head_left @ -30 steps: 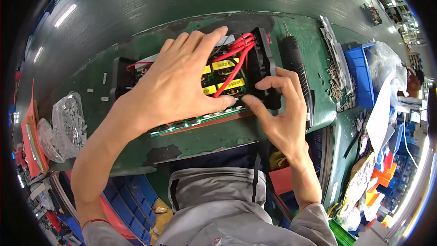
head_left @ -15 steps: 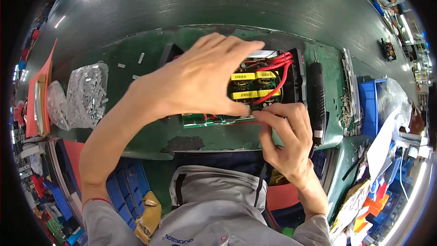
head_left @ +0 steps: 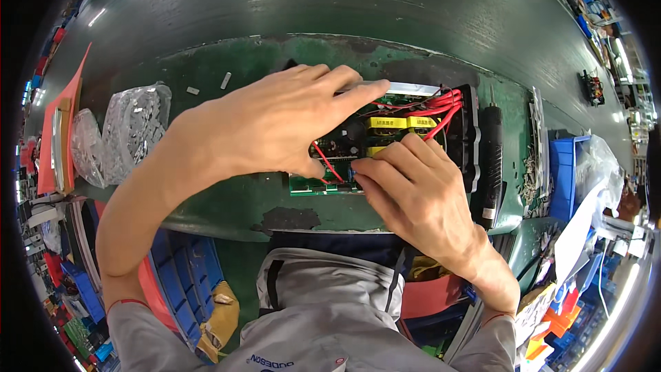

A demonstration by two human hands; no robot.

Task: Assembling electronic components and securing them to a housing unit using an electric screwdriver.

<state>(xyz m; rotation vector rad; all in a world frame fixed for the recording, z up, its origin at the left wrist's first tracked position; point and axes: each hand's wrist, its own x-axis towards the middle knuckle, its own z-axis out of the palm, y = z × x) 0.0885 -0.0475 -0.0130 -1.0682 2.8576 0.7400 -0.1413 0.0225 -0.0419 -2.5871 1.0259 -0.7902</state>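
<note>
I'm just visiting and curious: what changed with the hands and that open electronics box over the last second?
The right hand moved from the box's right end in toward the middle; its fingertips now rest on the green circuit board near a red wire. The left hand stayed spread over the box's left part. The black electric screwdriver stayed lying beside the box on the green table.

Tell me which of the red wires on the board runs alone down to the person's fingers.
The single red wire slanting below the left hand toward the right hand fingertips; the other red wires are bundled at the board's upper right.
</note>
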